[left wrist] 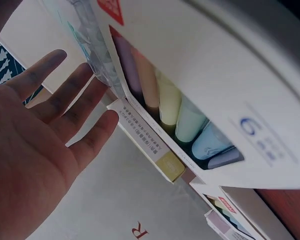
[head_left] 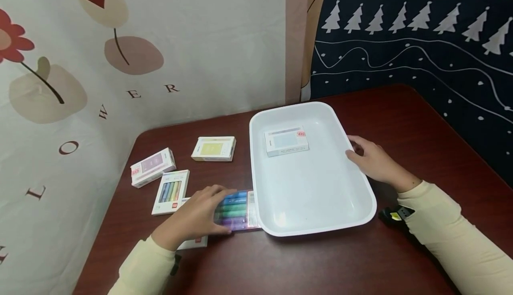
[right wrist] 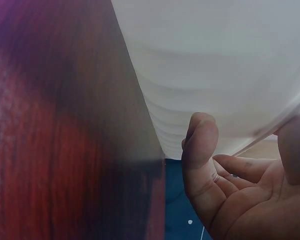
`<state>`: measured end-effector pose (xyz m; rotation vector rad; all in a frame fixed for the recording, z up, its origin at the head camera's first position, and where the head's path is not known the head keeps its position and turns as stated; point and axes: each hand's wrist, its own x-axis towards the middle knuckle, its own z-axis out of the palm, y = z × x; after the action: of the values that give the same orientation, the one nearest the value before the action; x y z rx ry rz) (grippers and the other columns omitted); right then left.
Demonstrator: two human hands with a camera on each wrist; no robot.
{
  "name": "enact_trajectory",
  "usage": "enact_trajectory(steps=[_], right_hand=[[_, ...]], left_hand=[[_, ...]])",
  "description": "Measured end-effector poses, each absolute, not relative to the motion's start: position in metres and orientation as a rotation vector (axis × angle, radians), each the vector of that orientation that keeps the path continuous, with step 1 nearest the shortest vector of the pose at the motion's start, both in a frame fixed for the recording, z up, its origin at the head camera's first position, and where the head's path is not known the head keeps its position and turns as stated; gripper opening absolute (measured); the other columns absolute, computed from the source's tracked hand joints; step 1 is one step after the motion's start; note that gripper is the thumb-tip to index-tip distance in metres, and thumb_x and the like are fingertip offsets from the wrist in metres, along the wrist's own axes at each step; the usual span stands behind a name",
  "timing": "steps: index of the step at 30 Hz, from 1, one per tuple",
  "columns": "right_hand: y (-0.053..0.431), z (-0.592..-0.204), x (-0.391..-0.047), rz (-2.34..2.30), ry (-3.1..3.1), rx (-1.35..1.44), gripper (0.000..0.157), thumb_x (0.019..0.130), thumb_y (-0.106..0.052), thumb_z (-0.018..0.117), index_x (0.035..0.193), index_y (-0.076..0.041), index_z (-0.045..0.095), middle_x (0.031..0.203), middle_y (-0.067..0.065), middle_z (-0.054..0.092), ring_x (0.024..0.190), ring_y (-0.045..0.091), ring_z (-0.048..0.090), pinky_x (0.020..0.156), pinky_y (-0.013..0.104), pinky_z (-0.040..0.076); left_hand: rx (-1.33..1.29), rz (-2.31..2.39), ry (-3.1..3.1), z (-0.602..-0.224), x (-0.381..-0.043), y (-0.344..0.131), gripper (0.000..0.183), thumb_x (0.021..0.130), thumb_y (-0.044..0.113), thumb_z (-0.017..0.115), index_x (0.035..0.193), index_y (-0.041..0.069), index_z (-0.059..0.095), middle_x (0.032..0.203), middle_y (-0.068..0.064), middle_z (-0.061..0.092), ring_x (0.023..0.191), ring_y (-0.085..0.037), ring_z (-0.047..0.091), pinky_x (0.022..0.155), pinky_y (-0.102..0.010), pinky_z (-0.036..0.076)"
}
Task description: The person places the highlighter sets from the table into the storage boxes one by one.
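Note:
A clear pack of blue, green and purple crayon-like sticks (head_left: 234, 210) lies against the left side of the white tray (head_left: 308, 197). My left hand (head_left: 196, 215) is over the left end of this pack, thumb near its front edge and fingers near its far edge. In the left wrist view the fingers (left wrist: 90, 107) are mostly straight and reach toward the clear pack (left wrist: 97, 50). My right hand (head_left: 372, 161) grips the tray's right rim, thumb at the top and fingers underneath. A white box (head_left: 286, 141) lies inside the tray.
Left of the tray are a yellow-labelled box (head_left: 213, 148), a purple-labelled box (head_left: 152, 167) and a windowed box of pastel sticks (head_left: 171, 192). Another white box (head_left: 195, 243) is partly hidden beneath my left wrist. Printed curtains (head_left: 224, 41) hang behind the brown table (head_left: 296, 268).

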<state>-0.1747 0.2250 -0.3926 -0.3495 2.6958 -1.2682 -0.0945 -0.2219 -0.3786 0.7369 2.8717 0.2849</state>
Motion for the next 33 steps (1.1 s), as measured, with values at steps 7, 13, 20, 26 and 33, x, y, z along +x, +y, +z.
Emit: enact_trajectory(steps=[7,13,20,26,33], right_hand=[[0.2244,-0.3926,-0.1753,-1.274,2.694,-0.35,0.053,0.104,-0.018,0.05,0.15,0.002,0.035,0.112,0.025,0.059,0.087,0.029,0.068,0.066,0.039,0.06],[0.2251,-0.3933,-0.1764,-1.273,2.692,-0.347,0.052,0.104,-0.017,0.049,0.15,0.002,0.036,0.112,0.025,0.059,0.087,0.029,0.068,0.065,0.038,0.061],[0.2254,-0.3932,-0.1755,-1.282,2.692,-0.353,0.053,0.104,-0.018,0.049,0.151,0.001,0.036,0.111,0.026,0.059,0.085,0.027,0.069,0.064,0.038,0.06],[0.225,-0.393,-0.1765,-1.26,2.696,-0.338,0.052,0.104,-0.018,0.048,0.151,0.0,0.035,0.112,0.025,0.058,0.087,0.029,0.068,0.064,0.037,0.06],[0.2256,-0.3934,-0.1767,-1.261,2.694,-0.343,0.052,0.104,-0.018,0.047,0.151,0.001,0.035,0.112,0.025,0.058,0.085,0.028,0.069,0.064,0.037,0.06]], left_hand=[[0.729,0.292,2.854,-0.3795,-0.0936,-0.2239,0.104,0.059,0.05,0.093,0.147,0.017,0.05,0.134,-0.01,0.057,0.122,-0.033,0.057,0.104,-0.058,0.044],[0.703,0.291,2.829,-0.3804,-0.0934,-0.2237,0.106,0.059,0.048,0.094,0.149,0.014,0.047,0.139,-0.009,0.055,0.127,-0.032,0.054,0.107,-0.055,0.042],[0.766,0.294,2.811,-0.3816,-0.0954,-0.223,0.107,0.059,0.044,0.095,0.148,0.008,0.047,0.136,-0.014,0.056,0.131,-0.036,0.052,0.119,-0.059,0.024],[0.773,0.288,2.81,-0.3833,-0.0964,-0.2239,0.108,0.059,0.045,0.095,0.148,0.01,0.047,0.132,-0.013,0.057,0.134,-0.042,0.049,0.119,-0.058,0.025],[0.718,0.3,2.813,-0.3825,-0.0958,-0.2245,0.106,0.06,0.048,0.094,0.149,0.015,0.046,0.133,-0.01,0.056,0.131,-0.038,0.05,0.108,-0.055,0.043]])
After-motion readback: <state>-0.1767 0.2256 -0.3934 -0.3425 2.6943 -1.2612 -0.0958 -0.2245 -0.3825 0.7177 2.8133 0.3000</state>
